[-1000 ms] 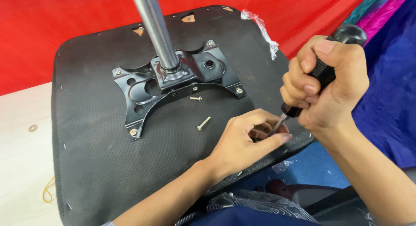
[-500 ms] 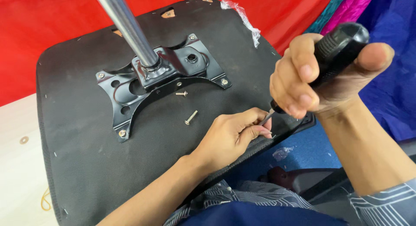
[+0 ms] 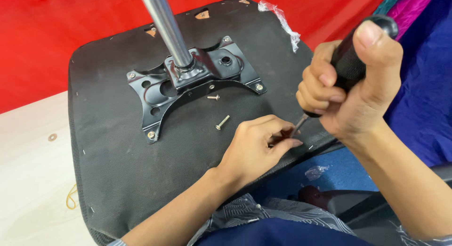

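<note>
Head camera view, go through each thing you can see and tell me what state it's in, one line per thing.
Black fabric-covered chair seat: upside down, underside showing.
Black metal mounting plate: bolted on at its corners.
Shiny metal cylinder: standing in the plate.
Two loose silver screws: lying on the seat.
Black-handled screwdriver: tilted, tip down at the seat edge.
Right hand: gripping the screwdriver.
Left hand: fingers pinched beside the tip.

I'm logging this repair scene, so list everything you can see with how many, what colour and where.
seat base: one, black fabric, upturned, centre
mounting plate: one, black metal, bolted on seat base
metal post: one, silver, rising from the plate
loose screws: two, silver, lying on seat base below the plate
plastic wrap: one scrap, clear, seat's far edge
screwdriver: one, black handle, right hand
rubber band: one, yellow, pale table at left
cloth: red, behind
left hand: at screwdriver tip
right hand: gripping handle
</note>
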